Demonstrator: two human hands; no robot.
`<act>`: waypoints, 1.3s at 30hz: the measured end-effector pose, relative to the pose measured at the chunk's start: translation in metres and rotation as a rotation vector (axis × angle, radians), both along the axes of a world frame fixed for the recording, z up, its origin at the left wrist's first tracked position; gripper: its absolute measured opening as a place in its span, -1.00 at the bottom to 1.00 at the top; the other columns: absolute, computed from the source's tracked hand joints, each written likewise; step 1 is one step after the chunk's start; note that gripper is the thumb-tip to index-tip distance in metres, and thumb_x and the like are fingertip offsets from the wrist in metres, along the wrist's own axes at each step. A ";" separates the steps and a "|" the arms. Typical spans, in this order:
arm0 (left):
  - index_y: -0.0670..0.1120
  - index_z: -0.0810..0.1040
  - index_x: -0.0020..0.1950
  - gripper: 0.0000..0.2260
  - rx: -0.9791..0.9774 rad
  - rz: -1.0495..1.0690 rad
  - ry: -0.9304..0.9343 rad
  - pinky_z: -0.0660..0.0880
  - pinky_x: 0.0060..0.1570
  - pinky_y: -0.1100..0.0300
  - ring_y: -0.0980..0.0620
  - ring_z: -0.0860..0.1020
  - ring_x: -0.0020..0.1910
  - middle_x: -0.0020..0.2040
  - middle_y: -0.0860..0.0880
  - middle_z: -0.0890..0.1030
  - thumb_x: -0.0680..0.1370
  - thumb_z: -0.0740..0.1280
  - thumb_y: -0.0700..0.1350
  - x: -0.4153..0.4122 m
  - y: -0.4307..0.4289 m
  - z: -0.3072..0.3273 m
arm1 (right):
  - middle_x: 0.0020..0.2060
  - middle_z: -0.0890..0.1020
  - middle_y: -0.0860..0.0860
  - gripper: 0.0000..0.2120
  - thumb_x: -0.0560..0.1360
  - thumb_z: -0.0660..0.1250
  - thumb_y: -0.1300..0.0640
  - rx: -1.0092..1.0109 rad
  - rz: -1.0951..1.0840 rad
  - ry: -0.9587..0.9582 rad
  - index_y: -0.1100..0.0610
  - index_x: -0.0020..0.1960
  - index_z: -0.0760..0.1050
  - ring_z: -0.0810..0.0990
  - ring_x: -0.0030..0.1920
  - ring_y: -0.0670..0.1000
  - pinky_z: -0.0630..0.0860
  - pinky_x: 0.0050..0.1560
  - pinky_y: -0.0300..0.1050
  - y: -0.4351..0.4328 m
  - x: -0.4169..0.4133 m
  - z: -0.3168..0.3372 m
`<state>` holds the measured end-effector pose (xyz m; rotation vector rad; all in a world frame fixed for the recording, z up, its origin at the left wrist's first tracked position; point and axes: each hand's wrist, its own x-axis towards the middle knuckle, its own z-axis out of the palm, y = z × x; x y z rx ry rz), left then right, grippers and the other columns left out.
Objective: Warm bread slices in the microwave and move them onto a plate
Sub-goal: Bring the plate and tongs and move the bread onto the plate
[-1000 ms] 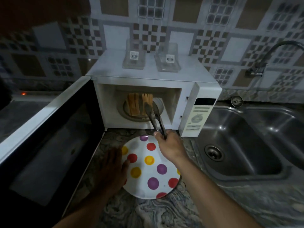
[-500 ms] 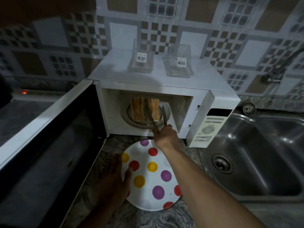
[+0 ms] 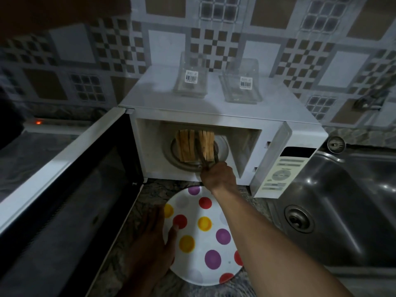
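Gripping tongs [image 3: 201, 154] in my right hand [image 3: 219, 176], fingers curled round handles; arms straddle the right bread slices [image 3: 206, 143] inside the open microwave [image 3: 214, 109]; my left hand [image 3: 152, 245] flat, fingers straight, thumb on plate [image 3: 200, 239].

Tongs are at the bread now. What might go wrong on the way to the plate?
The tongs in the right hand straddle the right stack of several upright bread slices; the outer ones may slip out. One tong arm runs between the stacks and may topple the left stack.
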<state>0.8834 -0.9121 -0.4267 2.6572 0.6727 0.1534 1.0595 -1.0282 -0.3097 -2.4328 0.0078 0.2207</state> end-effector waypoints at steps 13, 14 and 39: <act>0.06 0.19 0.58 -0.25 0.039 0.022 0.020 0.22 0.42 -0.07 -0.09 0.36 0.45 0.52 -0.01 0.35 0.48 -0.17 0.38 0.001 0.001 -0.002 | 0.24 0.56 0.19 -0.60 0.59 0.25 0.01 -0.013 -0.032 0.033 0.25 0.31 0.36 0.56 0.24 0.22 0.50 0.18 0.02 0.004 0.006 -0.002; 0.08 0.18 0.59 -0.24 0.037 0.022 0.026 0.23 0.42 -0.05 -0.08 0.35 0.46 0.53 0.00 0.34 0.47 -0.18 0.39 0.001 0.000 0.000 | 0.23 0.57 0.19 -0.60 0.59 0.24 0.02 -0.020 -0.027 0.028 0.25 0.32 0.37 0.56 0.23 0.21 0.51 0.18 0.03 0.003 0.006 -0.001; -0.10 0.32 0.53 -0.35 0.150 -0.001 -0.021 0.13 0.43 -0.20 -0.24 0.39 0.40 0.45 -0.18 0.43 0.56 -0.11 0.21 0.000 -0.003 0.000 | 0.11 0.63 0.22 -0.65 0.60 0.23 -0.02 -0.069 -0.057 0.011 0.24 0.16 0.54 0.60 0.12 0.28 0.54 0.05 0.02 -0.072 -0.092 0.011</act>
